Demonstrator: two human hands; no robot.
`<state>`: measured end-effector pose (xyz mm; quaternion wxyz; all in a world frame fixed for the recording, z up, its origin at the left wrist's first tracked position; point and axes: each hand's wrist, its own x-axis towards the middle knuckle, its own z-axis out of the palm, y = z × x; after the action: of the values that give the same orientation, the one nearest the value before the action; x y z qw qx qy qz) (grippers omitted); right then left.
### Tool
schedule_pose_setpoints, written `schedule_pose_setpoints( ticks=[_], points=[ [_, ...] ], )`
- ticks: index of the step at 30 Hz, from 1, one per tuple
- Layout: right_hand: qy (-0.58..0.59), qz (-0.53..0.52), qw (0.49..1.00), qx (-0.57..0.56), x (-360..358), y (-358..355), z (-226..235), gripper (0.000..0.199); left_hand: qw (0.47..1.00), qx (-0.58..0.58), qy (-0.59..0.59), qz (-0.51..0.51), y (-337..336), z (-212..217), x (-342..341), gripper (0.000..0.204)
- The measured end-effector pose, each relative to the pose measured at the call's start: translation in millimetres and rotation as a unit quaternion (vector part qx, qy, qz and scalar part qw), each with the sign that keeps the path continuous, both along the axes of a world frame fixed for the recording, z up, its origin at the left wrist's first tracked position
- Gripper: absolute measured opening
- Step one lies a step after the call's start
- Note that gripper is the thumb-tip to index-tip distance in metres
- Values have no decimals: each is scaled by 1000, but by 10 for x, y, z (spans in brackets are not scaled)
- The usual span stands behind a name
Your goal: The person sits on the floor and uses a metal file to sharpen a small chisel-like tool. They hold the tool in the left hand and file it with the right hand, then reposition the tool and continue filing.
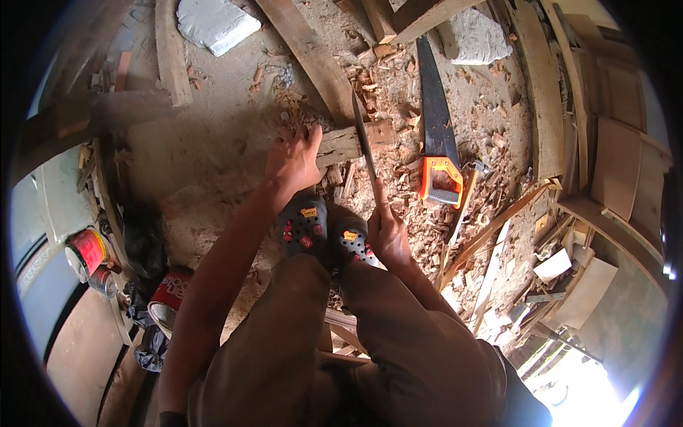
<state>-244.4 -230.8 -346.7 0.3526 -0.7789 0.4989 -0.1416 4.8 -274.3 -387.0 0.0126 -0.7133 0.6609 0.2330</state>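
My left hand presses down on a short wooden beam, with its fingers over the wood. In my right hand is a long, narrow dark blade, seen edge-on and pointing away from me. Its exact kind does not show. The blade crosses the beam near its right end; whether it touches or cuts the wood I cannot tell. A handsaw with a black blade and an orange handle lies to the right. Beside its handle is a hammer with a wooden shaft.
Wood chips cover the floor around my shoes. A long plank slants in from the far side. Pale stone blocks lie at the back. Paint cans stand at left, and scrap boards lean at right.
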Motion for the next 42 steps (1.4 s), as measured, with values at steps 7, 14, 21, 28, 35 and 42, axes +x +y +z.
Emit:
schedule_pose_setpoints(
  ticks=[7, 14, 21, 28, 35, 42],
  points=[
    [11, 15, 1000, -9, 189, -286, -115, 65, 1000, -25, 7, 10, -30, -3, 0, 78],
    [-9, 16, 999, 37, 90, -193, 42, 75, 998, 12, 59, -1, 36, 102, 17, 89],
    [207, 24, 976, 62, 228, -92, 169, 80, 998, -21, 58, -25, 82, 43, 5, 77],
    [305, 143, 935, -110, -269, -180, -449, 66, 999, -36, -9, -1, 100, 197, -131, 71],
    [142, 168, 973, -65, -424, -987, 118, 59, 999, -26, 17, -18, 74, 98, -57, 77],
    [-72, -31, 994, 70, -41, -288, 95, 64, 1000, 6, 19, -7, 71, 150, -62, 73]
  ],
)
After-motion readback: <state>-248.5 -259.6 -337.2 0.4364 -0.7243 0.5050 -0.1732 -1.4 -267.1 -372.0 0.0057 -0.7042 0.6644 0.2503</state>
